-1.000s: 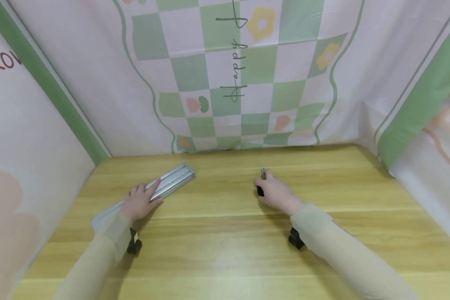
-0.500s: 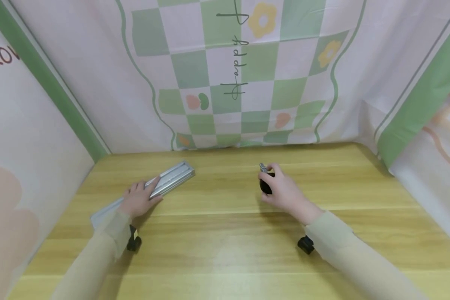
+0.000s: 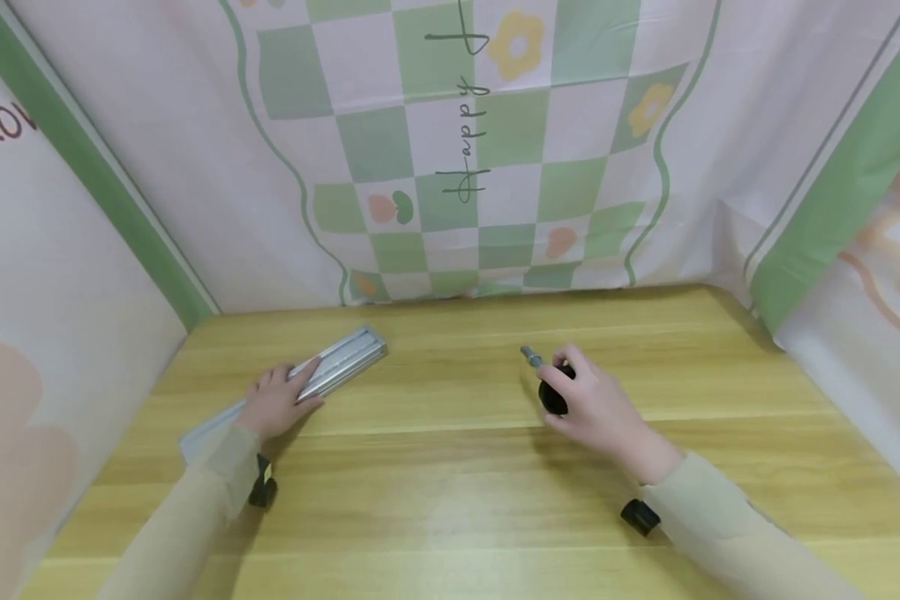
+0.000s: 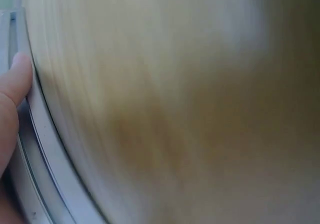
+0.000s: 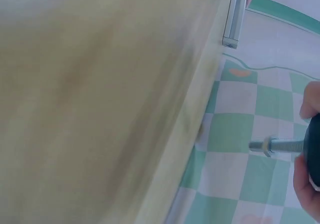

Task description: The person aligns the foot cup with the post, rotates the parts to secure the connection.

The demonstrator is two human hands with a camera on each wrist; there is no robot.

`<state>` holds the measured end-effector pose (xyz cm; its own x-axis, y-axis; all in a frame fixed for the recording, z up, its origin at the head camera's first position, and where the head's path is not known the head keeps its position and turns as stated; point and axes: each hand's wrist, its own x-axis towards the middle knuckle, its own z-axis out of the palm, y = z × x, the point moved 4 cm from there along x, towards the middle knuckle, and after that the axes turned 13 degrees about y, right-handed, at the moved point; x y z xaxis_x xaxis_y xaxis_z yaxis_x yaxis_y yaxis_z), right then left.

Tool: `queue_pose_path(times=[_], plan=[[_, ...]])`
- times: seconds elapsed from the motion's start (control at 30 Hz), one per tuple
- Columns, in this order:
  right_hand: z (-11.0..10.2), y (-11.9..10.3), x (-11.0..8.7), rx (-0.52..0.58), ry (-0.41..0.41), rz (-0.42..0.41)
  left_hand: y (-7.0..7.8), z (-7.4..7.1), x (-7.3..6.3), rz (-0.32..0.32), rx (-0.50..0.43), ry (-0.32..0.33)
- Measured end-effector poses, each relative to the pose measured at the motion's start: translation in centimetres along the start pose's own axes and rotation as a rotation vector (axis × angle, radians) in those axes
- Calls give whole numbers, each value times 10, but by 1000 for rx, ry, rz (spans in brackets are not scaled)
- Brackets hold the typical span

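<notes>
A silver aluminum extrusion profile (image 3: 352, 352) lies slantwise on the table at the left. My left hand (image 3: 272, 407) holds it across its middle, thumb along the near side and fingers over the top and far edge. The left wrist view shows the thumb (image 4: 19, 79) against the grooved profile (image 4: 55, 169). To the right, my right hand (image 3: 600, 410) grips a leveling foot (image 3: 553, 395) by its round black base. Its threaded stud (image 5: 287, 145), with a nut on it, points out away from the fingers, toward the left in the right wrist view.
The wood-grain table (image 3: 450, 492) spreads between and in front of both hands. Printed cloth (image 3: 487, 167) hangs behind it and along both sides. Black wrist cameras (image 3: 640, 517) sit under each sleeve.
My right hand has drawn back to the right and nearer with the leveling foot, and more of the stud shows. The left hand and the profile stay put.
</notes>
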<state>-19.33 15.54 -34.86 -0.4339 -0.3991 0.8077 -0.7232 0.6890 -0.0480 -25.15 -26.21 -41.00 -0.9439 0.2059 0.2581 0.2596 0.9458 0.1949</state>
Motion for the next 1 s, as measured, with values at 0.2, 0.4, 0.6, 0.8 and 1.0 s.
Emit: queue_pose_path(times=[0.2, 0.4, 0.6, 0.8, 1.0], plan=[[-9, -2, -13, 29, 53, -2, 11, 6, 11, 77, -14, -8], [-16, -4, -15, 65, 81, 32, 18, 13, 23, 65, -12, -11], [-20, -4, -19, 94, 100, 66, 25, 18, 34, 36, -1, -49], [-27, -1, -20, 129, 97, 185, 26, 25, 30, 110, 1, -62], [-37, 1, -21, 154, 120, 262, 44, 14, 29, 266, -25, 91]])
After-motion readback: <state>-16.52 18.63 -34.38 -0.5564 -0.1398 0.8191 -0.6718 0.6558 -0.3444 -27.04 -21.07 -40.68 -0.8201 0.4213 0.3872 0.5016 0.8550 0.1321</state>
